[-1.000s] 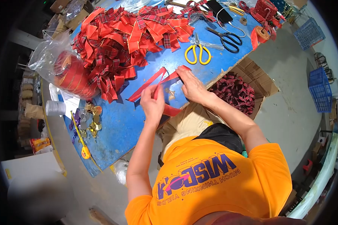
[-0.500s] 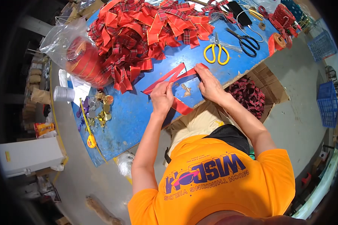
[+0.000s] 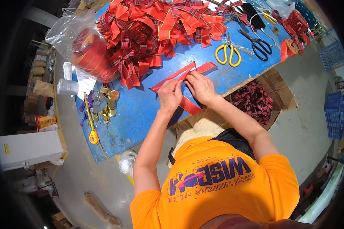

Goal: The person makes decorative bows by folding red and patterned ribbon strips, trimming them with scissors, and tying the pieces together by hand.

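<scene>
Head view: on the near side of the pile (image 3: 156,28) of apparently finished bows (image 3: 130,68), a ribbon (image 3: 207,68), folded but seemingly untied, is pinched in the fingers of left hand (image 3: 169,96) and right hand (image 3: 202,88).

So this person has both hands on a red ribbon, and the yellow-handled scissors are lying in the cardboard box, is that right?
Not quite: the head view shows the yellow-handled scissors lying on the blue table, near the black-handled scissors, not in the cardboard box. The left hand and right hand are indeed both on a red ribbon.
</scene>
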`<state>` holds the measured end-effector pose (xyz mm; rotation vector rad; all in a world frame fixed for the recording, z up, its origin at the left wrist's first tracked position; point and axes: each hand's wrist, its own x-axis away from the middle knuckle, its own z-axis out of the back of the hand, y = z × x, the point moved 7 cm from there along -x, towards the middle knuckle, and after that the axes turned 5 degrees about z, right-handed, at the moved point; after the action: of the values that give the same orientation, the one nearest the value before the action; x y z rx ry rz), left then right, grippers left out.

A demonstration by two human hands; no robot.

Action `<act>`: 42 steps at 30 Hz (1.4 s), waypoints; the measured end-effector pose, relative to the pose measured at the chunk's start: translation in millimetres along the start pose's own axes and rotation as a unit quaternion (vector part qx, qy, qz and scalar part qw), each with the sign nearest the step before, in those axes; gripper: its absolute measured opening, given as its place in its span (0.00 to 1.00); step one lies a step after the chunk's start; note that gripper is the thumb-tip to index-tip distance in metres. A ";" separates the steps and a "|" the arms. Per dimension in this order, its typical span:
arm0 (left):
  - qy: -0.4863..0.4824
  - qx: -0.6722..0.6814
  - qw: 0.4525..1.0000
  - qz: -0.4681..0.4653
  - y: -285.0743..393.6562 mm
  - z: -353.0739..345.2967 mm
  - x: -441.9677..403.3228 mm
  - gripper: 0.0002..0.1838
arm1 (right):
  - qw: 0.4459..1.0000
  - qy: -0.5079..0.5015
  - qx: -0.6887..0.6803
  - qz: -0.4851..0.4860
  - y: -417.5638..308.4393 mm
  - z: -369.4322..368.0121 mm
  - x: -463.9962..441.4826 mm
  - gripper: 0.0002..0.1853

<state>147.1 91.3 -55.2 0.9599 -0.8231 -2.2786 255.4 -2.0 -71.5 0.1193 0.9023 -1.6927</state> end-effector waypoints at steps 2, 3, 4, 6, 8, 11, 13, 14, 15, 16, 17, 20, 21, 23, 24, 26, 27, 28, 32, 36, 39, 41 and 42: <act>0.000 0.003 1.000 -0.012 -1.8 -1.0 0.7 0.05 | 1.000 0.006 -0.029 -0.007 3.3 -1.1 -0.8 0.06; -0.004 0.006 1.000 -0.017 -2.8 -1.1 1.0 0.05 | 0.999 0.014 -0.039 -0.012 3.0 1.2 -1.6 0.05; -0.008 0.008 1.000 -0.023 -3.3 -1.6 1.1 0.04 | 0.998 0.023 -0.049 -0.017 3.7 3.0 -2.8 0.05; 0.023 0.000 0.999 -0.032 -2.0 1.9 4.1 0.05 | 0.998 0.015 -0.052 -0.023 6.6 1.7 -3.5 0.05; 0.038 -0.025 0.998 -0.047 2.2 5.4 8.0 0.06 | 0.998 0.010 -0.058 -0.024 7.0 1.8 -4.0 0.05; 0.026 -0.065 0.996 -0.052 7.9 8.5 8.7 0.10 | 0.998 0.005 -0.068 -0.015 5.1 4.7 -8.1 0.05; -0.006 -0.063 0.998 -0.018 -2.4 3.0 10.2 0.13 | 0.998 -0.002 -0.070 -0.005 6.3 4.2 -11.4 0.05; 0.010 -0.050 0.999 -0.014 -4.3 4.2 10.0 0.15 | 0.997 -0.001 -0.071 0.003 6.1 5.1 -13.1 0.05; 0.025 -0.037 0.999 -0.011 -1.9 6.6 6.7 0.16 | 0.997 0.000 -0.072 0.010 5.8 6.4 -14.8 0.05; 0.041 -0.025 0.999 -0.006 0.5 9.8 3.8 0.18 | 0.997 0.000 -0.075 0.017 5.3 7.5 -16.3 0.05; 0.026 -0.031 0.999 0.011 1.1 9.7 0.2 0.19 | 0.997 -0.007 -0.070 0.028 5.1 8.3 -18.5 0.05; -0.048 -0.086 0.994 0.048 2.3 8.8 -10.0 0.23 | 0.996 -0.029 -0.059 0.060 3.4 11.7 -24.5 0.05; -0.093 -0.127 0.986 0.046 0.0 6.2 -14.5 0.23 | 0.995 -0.034 -0.054 0.070 2.1 13.5 -26.5 0.05; -0.157 -0.194 0.968 0.030 1.9 1.1 -24.9 0.19 | 0.993 -0.050 -0.055 0.091 1.9 13.6 -30.7 0.06; -0.185 -0.216 0.958 0.022 -0.6 -3.5 -28.4 0.19 | 0.991 -0.056 -0.054 0.105 0.2 13.8 -32.2 0.06; -0.241 -0.256 0.936 0.003 -8.0 -13.8 -36.9 0.18 | 0.988 -0.066 -0.050 0.133 -1.6 15.6 -35.1 0.06; -0.260 -0.255 0.931 -0.017 -10.4 -17.9 -42.1 0.12 | 0.984 -0.107 -0.032 0.141 3.1 10.5 -34.3 0.06; -0.306 -0.264 0.915 0.000 -9.5 -22.5 -47.7 0.11 | 0.981 -0.114 -0.038 0.150 -0.2 15.4 -34.9 0.09; -0.465 -0.284 0.834 0.088 -18.3 -31.8 -67.0 0.13 | 0.970 -0.148 -0.032 0.188 -8.7 21.0 -36.3 0.24; -0.558 -0.274 0.771 0.137 -39.4 -45.9 -74.4 0.17 | 0.962 -0.155 0.008 0.224 -4.6 10.1 -32.2 0.29; -0.578 -0.250 0.769 0.110 -54.8 -51.8 -74.8 0.18 | 0.966 -0.132 0.064 0.212 -1.1 -1.9 -29.8 0.26; -0.574 -0.225 0.782 0.092 -51.0 -49.5 -76.2 0.18 | 0.966 -0.134 0.064 0.212 1.3 -6.2 -28.4 0.25; -0.557 -0.218 0.796 0.093 -47.3 -43.9 -78.7 0.18 | 0.966 -0.134 0.065 0.211 2.7 -8.2 -28.2 0.25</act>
<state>217.4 161.0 -78.6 -0.7655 -0.6692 -2.5501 264.2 25.2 -64.1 0.1544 0.5166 -1.3277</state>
